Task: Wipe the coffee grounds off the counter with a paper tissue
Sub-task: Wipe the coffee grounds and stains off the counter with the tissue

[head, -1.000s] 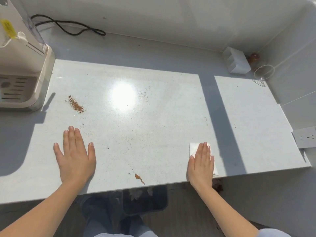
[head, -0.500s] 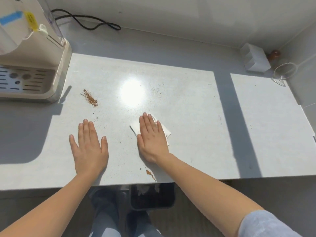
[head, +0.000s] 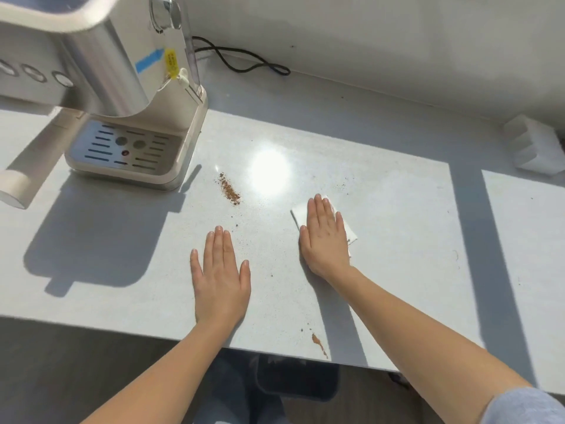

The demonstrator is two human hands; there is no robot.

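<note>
Tissue (head: 300, 214) has slid back from counter (head: 403, 246) edge under flat right hand (head: 324, 240); left hand (head: 220, 278) flat, released.

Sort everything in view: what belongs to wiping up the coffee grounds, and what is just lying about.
Job: paper tissue under the right hand; coffee grounds pile; grounds smear near the front edge; counter.
Lying about: coffee machine; black cable; white box.
</note>
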